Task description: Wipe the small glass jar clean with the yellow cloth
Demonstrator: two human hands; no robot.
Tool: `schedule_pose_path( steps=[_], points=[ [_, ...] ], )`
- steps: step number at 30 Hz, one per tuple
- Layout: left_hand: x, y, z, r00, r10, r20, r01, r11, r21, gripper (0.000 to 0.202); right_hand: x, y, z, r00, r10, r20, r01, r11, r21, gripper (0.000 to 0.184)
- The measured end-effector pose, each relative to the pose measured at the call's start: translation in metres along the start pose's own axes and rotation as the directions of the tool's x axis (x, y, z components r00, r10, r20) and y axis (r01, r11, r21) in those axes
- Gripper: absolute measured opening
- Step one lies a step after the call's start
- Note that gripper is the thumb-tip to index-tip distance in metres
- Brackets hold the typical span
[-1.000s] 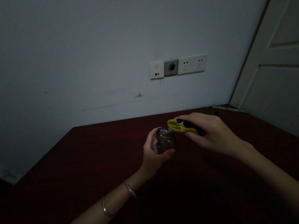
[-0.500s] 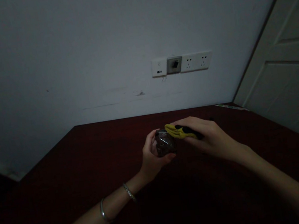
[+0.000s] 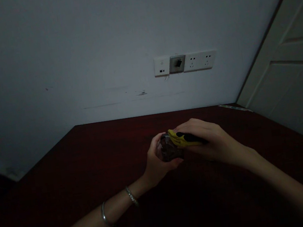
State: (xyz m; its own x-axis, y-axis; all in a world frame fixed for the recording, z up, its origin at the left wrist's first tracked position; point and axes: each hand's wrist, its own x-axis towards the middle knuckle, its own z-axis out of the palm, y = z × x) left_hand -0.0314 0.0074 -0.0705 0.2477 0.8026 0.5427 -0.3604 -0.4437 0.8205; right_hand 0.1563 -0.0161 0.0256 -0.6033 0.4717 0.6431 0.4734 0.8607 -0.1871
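Much of dark object [image 3: 170, 151] behind fingers [image 3: 157, 141] of left hand [image 3: 154, 165] — rear of yellow tool [image 3: 183, 139] inside right hand [image 3: 215, 144]

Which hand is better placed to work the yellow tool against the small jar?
Right, probably. The right hand grips the yellow tool, whose tip sits at the top of the jar. The left hand is wrapped around the jar, steadying it, so it is not free.
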Motion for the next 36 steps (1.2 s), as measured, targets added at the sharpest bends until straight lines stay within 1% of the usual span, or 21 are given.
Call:
schedule_pose_path(
  steps=[5, 8, 11, 14, 18, 20, 23, 26, 30, 32, 36],
  points=[
    [-0.001, -0.001, -0.002, 0.997, 0.06, 0.048, -0.062, 0.998, 0.029, 0.082, 0.001, -0.004, -0.004, 0.998, -0.062, -0.025, 0.062, 0.998, 0.006, 0.026],
    [0.0, 0.001, -0.002, 0.995, 0.083, 0.058, -0.087, 0.994, 0.061, 0.083, 0.0, -0.009, -0.008, 0.998, -0.056, 0.011, 0.056, 0.998, -0.038, 0.027],
    [0.0, 0.005, -0.002, 0.996, 0.068, 0.05, -0.072, 0.992, 0.1, 0.085, 0.0, -0.016, -0.013, 0.998, -0.047, 0.039, 0.05, 0.995, -0.088, 0.026],
    [0.0, 0.009, -0.001, 0.997, 0.061, 0.042, -0.067, 0.986, 0.154, 0.085, 0.001, -0.025, -0.015, 0.995, -0.071, 0.068, 0.079, 0.99, -0.12, 0.026],
    [-0.001, 0.011, -0.001, 0.997, 0.068, 0.039, -0.075, 0.974, 0.215, 0.084, 0.005, -0.032, -0.014, 0.989, -0.093, 0.117, 0.118, 0.966, -0.231, 0.022],
    [-0.002, 0.009, -0.002, 0.997, 0.071, 0.04, -0.079, 0.97, 0.231, 0.086, 0.006, -0.033, -0.013, 0.99, -0.074, 0.123, 0.104, 0.96, -0.261, 0.022],
    [-0.004, 0.007, -0.003, 0.997, 0.068, 0.047, -0.078, 0.966, 0.248, 0.089, 0.006, -0.032, -0.014, 0.99, -0.018, 0.14, 0.053, 0.967, -0.251, 0.02],
    [-0.004, 0.008, -0.002, 0.998, 0.033, 0.044, -0.043, 0.966, 0.253, 0.089, 0.005, -0.033, -0.016, 0.983, -0.007, 0.183, 0.041, 0.982, -0.185, 0.02],
    [-0.004, 0.013, 0.001, 1.0, -0.006, -0.009, 0.008, 0.975, 0.223, 0.088, 0.004, -0.036, -0.018, 0.977, -0.016, 0.215, 0.039, 0.994, -0.102, 0.023],
    [-0.004, 0.014, 0.002, 1.0, -0.004, -0.021, 0.008, 0.977, 0.213, 0.086, 0.003, -0.035, -0.019, 0.979, -0.006, 0.205, 0.027, 0.995, -0.101, 0.023],
    [-0.006, 0.014, 0.002, 1.0, 0.01, -0.026, -0.004, 0.973, 0.229, 0.085, 0.002, -0.03, -0.021, 0.987, 0.067, 0.149, -0.043, 0.987, -0.156, 0.021]
  ],
)
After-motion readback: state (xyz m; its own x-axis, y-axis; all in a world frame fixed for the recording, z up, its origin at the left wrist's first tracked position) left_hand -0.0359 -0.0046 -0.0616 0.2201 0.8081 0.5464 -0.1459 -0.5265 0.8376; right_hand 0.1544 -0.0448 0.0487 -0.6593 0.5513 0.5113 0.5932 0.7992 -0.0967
